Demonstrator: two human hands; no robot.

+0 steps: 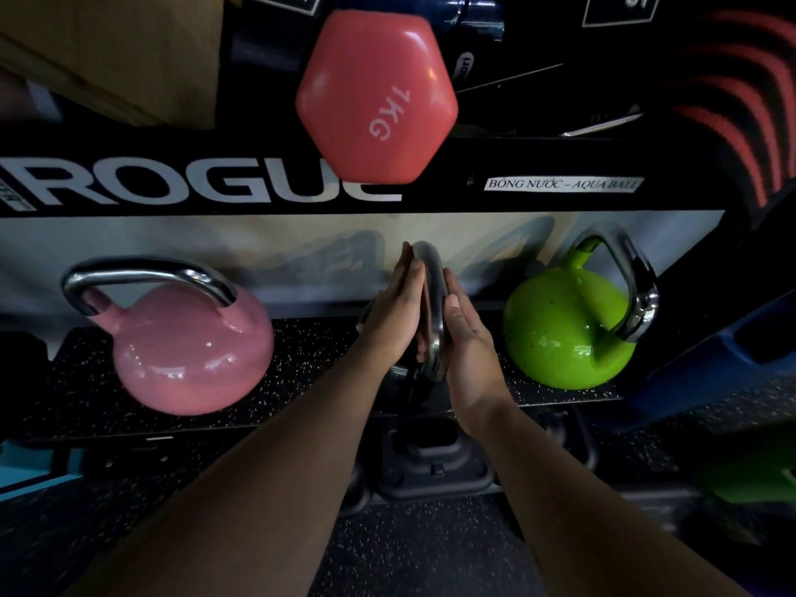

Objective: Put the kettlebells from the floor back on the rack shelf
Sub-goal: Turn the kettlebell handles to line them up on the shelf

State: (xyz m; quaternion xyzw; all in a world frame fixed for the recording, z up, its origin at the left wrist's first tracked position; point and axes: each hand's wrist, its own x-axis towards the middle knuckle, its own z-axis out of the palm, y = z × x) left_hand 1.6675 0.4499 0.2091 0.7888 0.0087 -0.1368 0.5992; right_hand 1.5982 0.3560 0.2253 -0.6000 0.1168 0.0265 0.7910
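A dark kettlebell with a chrome handle (433,295) stands on the speckled rack shelf (301,372), between a pink kettlebell (185,351) on the left and a green kettlebell (568,329) on the right. My left hand (394,312) lies flat against the left side of the chrome handle. On the handle's right side, my right hand (467,338) presses with straight fingers. The dark bell's body is mostly hidden behind my hands.
A black beam marked ROGUE (206,183) runs just above the shelf. A pink 1 kg dumbbell (374,101) juts out over that beam. A blue object (723,364) sits at the right. Below the shelf are dark weights (430,463) and speckled floor (422,549).
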